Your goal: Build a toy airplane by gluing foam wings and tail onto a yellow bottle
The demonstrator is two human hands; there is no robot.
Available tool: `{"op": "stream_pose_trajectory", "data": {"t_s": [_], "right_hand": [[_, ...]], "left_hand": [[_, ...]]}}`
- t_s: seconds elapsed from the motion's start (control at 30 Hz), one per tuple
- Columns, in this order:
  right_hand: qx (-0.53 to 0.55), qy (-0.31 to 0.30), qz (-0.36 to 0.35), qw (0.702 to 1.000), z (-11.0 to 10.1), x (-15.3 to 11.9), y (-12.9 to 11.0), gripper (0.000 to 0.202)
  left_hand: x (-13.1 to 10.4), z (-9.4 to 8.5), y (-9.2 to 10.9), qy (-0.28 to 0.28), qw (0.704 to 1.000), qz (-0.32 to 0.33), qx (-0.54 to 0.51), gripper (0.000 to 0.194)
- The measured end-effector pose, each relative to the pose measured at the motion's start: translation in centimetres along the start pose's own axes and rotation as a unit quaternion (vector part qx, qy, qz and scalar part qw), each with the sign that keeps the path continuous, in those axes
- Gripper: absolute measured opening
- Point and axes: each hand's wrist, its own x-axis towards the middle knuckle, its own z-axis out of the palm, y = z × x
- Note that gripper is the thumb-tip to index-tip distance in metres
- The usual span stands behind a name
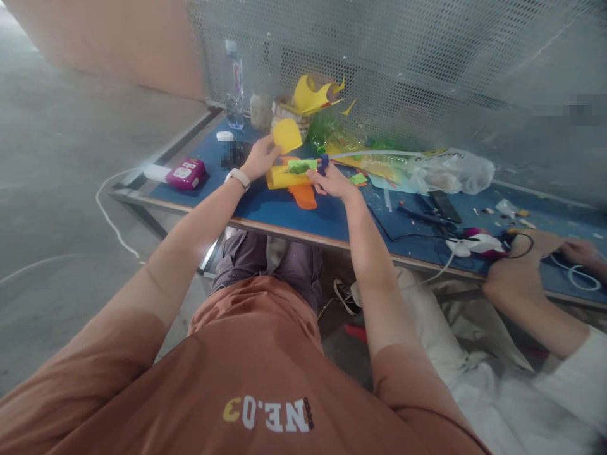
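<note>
My left hand (262,157) is closed on the edge of a yellow cutout (287,136) with a rounded outline, holding it raised above the blue table. My right hand (336,181) has its fingers closed around a small dark blue object (323,165), whose kind is hard to make out. Its thumb reaches the end of a bright green piece (302,166). Under that lies a yellow tube-like piece (281,178), between my two hands. An orange rounded cutout (303,196) sticks out below it, flat on the table near the front edge.
At the back left stand a water bottle (234,85) and a basket (283,107) with yellow scraps. A purple boxy device (186,174) lies left. Plastic bags (453,170), cables and a dark phone-like slab (446,206) lie right. A co-worker's hands (535,243) are at the far right.
</note>
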Motion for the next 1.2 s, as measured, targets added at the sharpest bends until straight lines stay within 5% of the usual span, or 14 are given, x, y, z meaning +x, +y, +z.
{"op": "stream_pose_trajectory", "data": {"t_s": [0.57,0.93,1.2], "right_hand": [[0.004,-0.002,-0.034,0.999,0.0,0.2,0.5,0.077],[0.029,0.002,-0.021,0.999,0.1,0.1,0.3,0.071],[0.027,-0.013,-0.053,0.998,-0.2,0.4,1.2,0.083]], "left_hand": [[0.1,-0.1,0.9,-0.003,1.0,-0.007,-0.016,0.046],[1.4,0.0,-3.0,-0.01,0.999,-0.026,-0.02,0.045],[1.2,-0.1,-2.3,-0.015,0.999,-0.03,-0.024,0.051]]}}
